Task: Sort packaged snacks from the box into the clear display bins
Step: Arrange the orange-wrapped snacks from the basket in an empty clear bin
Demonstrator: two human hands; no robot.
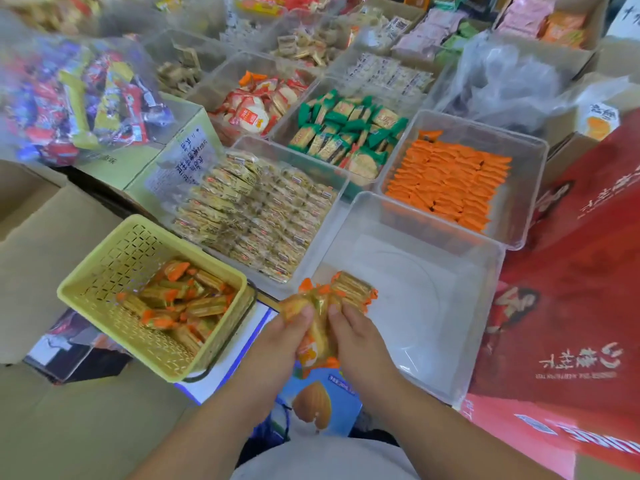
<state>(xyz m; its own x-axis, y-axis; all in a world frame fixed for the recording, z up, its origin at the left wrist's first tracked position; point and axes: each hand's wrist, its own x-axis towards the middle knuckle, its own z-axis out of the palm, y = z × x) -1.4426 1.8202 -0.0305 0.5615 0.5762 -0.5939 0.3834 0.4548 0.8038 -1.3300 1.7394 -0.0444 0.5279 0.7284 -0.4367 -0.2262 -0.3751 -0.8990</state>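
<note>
- Your left hand (289, 332) and right hand (349, 327) meet in front of you, both clamped on one bunch of orange-ended clear-wrapped cracker packets (329, 303).
- The bunch hangs over the near-left corner of the empty clear plastic display bin (485, 306), not yet inside it.
- Just to your left, the pale yellow perforated plastic basket (104, 271) sits tilted, with more of the same orange-ended packets heaped in its lower corner.
- Behind the empty bin, a clear bin of neatly rowed orange packets (446, 185) stands beside a clear bin of green-wrapped biscuits (346, 133).
- Left of the empty bin, a clear bin of pale yellow wrapped cakes (263, 216) is nearly full.
- A red printed carton (571, 306) flanks your right.
</note>
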